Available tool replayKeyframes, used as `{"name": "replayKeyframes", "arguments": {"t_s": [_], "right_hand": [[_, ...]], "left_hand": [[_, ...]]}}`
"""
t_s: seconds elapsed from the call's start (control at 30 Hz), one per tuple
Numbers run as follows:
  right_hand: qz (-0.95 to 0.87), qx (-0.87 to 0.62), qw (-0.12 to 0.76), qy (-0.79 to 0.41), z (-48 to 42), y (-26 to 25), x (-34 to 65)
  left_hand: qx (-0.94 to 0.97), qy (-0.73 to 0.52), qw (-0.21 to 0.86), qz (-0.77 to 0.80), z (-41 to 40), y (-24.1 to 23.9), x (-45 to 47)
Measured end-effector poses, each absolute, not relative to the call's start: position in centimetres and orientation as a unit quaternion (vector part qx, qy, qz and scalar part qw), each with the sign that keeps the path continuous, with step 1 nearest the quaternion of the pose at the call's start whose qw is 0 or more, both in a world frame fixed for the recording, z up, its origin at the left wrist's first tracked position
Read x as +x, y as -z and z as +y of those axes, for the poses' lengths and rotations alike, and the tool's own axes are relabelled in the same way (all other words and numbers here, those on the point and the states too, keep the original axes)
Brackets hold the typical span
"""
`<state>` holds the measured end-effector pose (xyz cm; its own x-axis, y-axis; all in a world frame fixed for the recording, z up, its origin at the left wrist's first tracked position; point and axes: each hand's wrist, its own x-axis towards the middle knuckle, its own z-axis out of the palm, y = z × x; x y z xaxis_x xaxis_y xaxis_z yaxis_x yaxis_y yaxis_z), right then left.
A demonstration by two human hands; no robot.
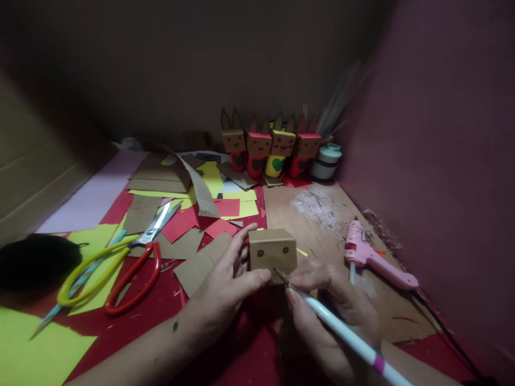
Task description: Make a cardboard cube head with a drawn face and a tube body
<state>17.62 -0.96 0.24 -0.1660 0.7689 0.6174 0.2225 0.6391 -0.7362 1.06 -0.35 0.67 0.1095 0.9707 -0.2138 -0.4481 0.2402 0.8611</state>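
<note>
Box (273, 251) (two-eyed) sits in the left hand (236, 280).

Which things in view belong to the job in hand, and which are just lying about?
In hand:
cardboard box, held by the left hand
white brush, in the right hand, tip at the box's front

Apparently just lying about:
scissors
pink glue gun
red paper scraps
four box-headed figures, standing behind
lidded jar beside them
</note>
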Motion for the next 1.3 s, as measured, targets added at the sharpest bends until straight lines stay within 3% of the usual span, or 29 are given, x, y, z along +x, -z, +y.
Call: {"name": "replayKeyframes", "arguments": {"t_s": [0.33, 1.3], "right_hand": [[-0.743, -0.353, 0.533, -0.200, -0.70, -0.83, 17.45], [-0.734, -0.351, 0.540, -0.215, -0.68, -0.50, 17.12]], "left_hand": [[0.330, -0.519, 0.671, 0.415, -0.47, -0.40, 1.08], [0.330, -0.519, 0.679, 0.401, -0.72, -0.54, 1.17]]}}
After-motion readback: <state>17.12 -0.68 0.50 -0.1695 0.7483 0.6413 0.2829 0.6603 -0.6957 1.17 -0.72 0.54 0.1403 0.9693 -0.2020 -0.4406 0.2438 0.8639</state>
